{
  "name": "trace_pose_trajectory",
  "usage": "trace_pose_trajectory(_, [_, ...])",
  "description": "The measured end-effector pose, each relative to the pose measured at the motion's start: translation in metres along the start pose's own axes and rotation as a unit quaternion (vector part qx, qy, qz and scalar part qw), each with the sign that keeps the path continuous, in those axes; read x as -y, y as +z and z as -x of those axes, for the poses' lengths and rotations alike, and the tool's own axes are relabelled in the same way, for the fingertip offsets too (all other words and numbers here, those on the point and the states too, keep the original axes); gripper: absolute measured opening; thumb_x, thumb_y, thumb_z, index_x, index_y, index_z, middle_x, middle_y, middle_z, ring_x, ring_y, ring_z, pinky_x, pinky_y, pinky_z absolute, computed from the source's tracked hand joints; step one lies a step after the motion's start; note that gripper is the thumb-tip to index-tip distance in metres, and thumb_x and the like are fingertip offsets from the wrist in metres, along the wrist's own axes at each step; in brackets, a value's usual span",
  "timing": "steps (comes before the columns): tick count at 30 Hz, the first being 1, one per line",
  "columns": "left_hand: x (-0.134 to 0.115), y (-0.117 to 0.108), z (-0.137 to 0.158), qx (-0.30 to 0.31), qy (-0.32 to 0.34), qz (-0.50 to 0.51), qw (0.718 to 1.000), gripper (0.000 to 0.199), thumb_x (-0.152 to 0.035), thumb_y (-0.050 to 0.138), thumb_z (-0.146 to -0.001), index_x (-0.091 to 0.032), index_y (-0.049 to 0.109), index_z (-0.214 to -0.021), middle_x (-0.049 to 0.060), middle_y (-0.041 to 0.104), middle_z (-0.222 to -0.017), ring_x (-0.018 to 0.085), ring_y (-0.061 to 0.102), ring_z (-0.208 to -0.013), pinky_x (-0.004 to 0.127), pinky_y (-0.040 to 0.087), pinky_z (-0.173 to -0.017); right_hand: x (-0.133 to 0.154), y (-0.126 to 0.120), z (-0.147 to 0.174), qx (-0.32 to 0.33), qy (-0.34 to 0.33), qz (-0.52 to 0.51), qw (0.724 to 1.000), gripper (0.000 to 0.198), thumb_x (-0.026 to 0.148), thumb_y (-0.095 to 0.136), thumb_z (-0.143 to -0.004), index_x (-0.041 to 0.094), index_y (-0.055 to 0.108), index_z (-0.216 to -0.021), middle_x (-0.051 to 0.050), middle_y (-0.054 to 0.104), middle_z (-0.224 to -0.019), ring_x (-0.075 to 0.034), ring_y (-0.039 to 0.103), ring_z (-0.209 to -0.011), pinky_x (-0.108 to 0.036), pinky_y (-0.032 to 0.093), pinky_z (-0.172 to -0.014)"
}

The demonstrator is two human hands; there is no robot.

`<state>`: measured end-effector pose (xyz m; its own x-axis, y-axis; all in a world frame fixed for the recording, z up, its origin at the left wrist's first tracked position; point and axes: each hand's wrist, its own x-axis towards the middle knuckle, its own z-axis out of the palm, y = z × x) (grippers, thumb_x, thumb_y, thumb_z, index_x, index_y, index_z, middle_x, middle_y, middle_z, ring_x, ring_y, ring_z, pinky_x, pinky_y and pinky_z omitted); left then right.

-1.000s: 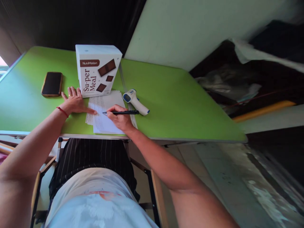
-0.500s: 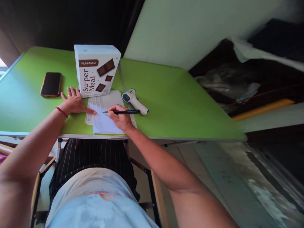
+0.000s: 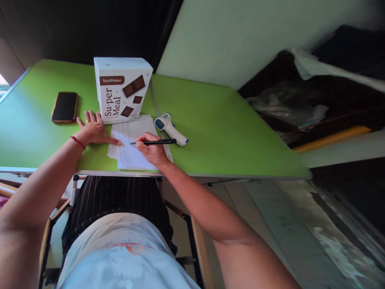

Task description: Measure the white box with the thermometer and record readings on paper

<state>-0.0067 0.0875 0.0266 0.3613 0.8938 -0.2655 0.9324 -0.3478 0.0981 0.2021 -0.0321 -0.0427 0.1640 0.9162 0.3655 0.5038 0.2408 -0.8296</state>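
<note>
My right hand (image 3: 152, 151) is closed around a black pen (image 3: 159, 141), its tip on or just above a sheet of white paper (image 3: 135, 158). Rows of small marks cover the left part of the sheet; I cannot read them. My left hand (image 3: 95, 130) lies flat with fingers spread, the thumb on the paper's left side and the other fingers on the green table beside the box. More marked paper (image 3: 112, 151) shows under the sheet's left edge. A white box (image 3: 120, 102) printed "Su-per Meal" stands upright behind the paper.
A white and blue infrared thermometer (image 3: 173, 130) lies just right of the paper. To the left, a phone (image 3: 64, 106) in a brown case rests on the green table (image 3: 228, 132). A pale wall (image 3: 222, 44) rises behind the table.
The pen in my right hand has shifted very slightly to the left. My left hand stays in place, and the things on the table have not moved.
</note>
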Motion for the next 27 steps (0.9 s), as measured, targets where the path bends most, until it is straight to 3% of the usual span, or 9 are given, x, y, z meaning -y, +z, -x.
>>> trace_pose_trajectory(17, [-0.0003, -0.0009, 0.0015, -0.002, 0.004, 0.011, 1.000, 0.177, -0.101, 0.079, -0.060, 0.002, -0.004, -0.179, 0.037, -0.007, -0.185, 0.054, -0.010, -0.175, 0.077, -0.002, -0.136, 0.0000, 0.0013, 0.0017, -0.010, -0.019, 0.001, 1.000, 0.019, 0.033, 0.069, -0.089, 0.025, 0.061, -0.074, 0.002, 0.067, -0.067, -0.018, 0.061, -0.064, -0.030, 0.052, -0.064])
trace_pose_trajectory(27, [0.0004, -0.0037, 0.0029, 0.006, 0.003, 0.007, 1.000, 0.177, -0.104, 0.076, -0.061, 0.000, -0.006, -0.179, 0.038, -0.008, -0.185, 0.055, -0.011, -0.174, 0.076, -0.002, -0.137, 0.0058, 0.0003, 0.0019, -0.019, 0.013, -0.006, 1.000, 0.023, 0.036, 0.071, -0.086, 0.026, 0.059, -0.070, 0.004, 0.062, -0.061, -0.016, 0.056, -0.059, -0.030, 0.052, -0.061])
